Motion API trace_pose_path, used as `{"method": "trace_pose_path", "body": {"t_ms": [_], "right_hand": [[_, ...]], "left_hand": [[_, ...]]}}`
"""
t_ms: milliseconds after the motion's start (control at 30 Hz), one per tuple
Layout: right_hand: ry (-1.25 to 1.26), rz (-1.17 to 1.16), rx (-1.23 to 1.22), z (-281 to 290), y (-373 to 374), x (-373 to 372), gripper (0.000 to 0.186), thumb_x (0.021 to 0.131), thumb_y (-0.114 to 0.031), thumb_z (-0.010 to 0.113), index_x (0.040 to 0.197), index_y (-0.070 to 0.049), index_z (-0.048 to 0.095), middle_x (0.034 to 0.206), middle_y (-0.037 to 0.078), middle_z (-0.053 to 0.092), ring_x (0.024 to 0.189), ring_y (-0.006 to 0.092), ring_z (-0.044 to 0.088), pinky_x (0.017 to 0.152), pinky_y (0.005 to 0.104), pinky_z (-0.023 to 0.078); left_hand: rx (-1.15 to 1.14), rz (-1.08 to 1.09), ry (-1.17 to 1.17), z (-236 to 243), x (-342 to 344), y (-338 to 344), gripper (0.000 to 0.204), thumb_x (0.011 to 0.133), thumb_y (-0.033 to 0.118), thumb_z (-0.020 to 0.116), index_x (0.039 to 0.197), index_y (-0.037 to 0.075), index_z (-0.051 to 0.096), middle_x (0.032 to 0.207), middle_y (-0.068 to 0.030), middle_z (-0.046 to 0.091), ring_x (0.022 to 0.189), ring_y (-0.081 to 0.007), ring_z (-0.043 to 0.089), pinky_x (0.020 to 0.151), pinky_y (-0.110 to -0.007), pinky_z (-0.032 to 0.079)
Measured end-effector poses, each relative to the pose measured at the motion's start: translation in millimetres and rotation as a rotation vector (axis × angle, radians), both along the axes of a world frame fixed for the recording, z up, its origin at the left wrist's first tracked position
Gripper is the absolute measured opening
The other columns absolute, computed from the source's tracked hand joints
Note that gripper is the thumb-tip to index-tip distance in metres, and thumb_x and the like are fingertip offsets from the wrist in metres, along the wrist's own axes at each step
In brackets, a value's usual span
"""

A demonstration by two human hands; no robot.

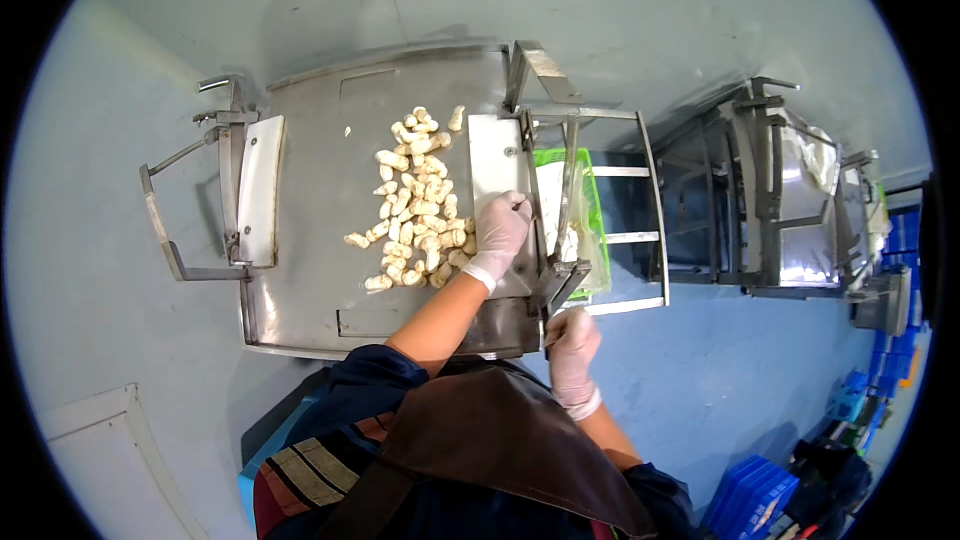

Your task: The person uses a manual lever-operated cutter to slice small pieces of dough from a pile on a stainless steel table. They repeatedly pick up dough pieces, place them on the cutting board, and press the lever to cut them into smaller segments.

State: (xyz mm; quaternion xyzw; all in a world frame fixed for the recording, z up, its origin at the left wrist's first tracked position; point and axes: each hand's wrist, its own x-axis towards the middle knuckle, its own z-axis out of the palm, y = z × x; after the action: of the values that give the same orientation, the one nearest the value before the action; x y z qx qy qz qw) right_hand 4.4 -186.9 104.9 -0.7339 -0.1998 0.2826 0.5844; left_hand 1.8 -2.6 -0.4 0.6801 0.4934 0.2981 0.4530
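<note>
My gloved left hand (500,238) rests at the white board (491,145) on the steel table's right side, fingertips curled together at its edge; whatever they hold is too small to make out. Just left of it lie several pale, stubby mushroom-like pieces (420,200) in a loose heap on the steel tabletop (310,160). My gloved right hand (573,355), lower right, is closed around a dark metal handle (548,338) below the hinged steel frame (566,275). Beside the board, a green-rimmed tray (594,220) with pale contents sits on a rack (651,190).
A second white board and metal bracket (258,190) stand at the table's left. Further steel equipment (800,250) is at the right wall. Blue crates (750,500) are stacked lower right, with more blue bins (890,360) along the far right.
</note>
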Motion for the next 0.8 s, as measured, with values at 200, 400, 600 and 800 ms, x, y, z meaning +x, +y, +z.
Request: {"method": "trace_pose_path", "body": {"t_ms": [200,400,600,800], "right_hand": [[-0.049,0.039,0.073,-25.0,-3.7,-4.9,0.051,0.088,-0.043,0.038,0.057,-0.004,0.045,0.049,0.002,0.045,0.041,0.0091,0.043,0.04,0.0224,0.034],[0.103,0.001,0.0,28.7,11.0,6.9,0.049,0.089,-0.042,0.038,0.061,-0.004,0.047,0.048,0.001,0.043,0.043,0.0084,0.042,0.041,0.0226,0.033],[0.035,0.016,0.056,-14.8,-5.6,-3.4,0.053,0.089,-0.045,0.036,0.058,-0.004,0.047,0.05,0.002,0.045,0.042,0.0088,0.042,0.042,0.0223,0.034],[0.048,0.008,0.044,-10.0,-0.2,-2.0,0.056,0.089,-0.047,0.034,0.054,-0.004,0.044,0.044,0.002,0.041,0.038,0.0093,0.038,0.038,0.0223,0.028]], "left_hand": [[-0.059,-0.009,-0.012,-12.8,2.2,4.8,0.012,0.074,0.009,0.055,0.08,0.002,0.063,0.072,-0.0185,0.06,0.069,-0.0305,0.06,0.065,-0.034,0.047],[-0.13,-0.115,0.066,2.9,-0.2,5.7,0.009,0.073,0.008,0.056,0.076,0.002,0.061,0.069,-0.0175,0.06,0.063,-0.0296,0.059,0.061,-0.033,0.046],[-0.181,-0.078,0.001,-9.9,2.7,8.1,0.006,0.073,0.005,0.054,0.07,0.003,0.059,0.064,-0.0175,0.057,0.058,-0.0255,0.057,0.056,-0.033,0.044],[-0.073,-0.115,0.065,-16.2,0.3,9.3,0.007,0.073,0.008,0.054,0.071,0.002,0.057,0.061,-0.0172,0.056,0.052,-0.028,0.054,0.052,-0.035,0.043]]}}
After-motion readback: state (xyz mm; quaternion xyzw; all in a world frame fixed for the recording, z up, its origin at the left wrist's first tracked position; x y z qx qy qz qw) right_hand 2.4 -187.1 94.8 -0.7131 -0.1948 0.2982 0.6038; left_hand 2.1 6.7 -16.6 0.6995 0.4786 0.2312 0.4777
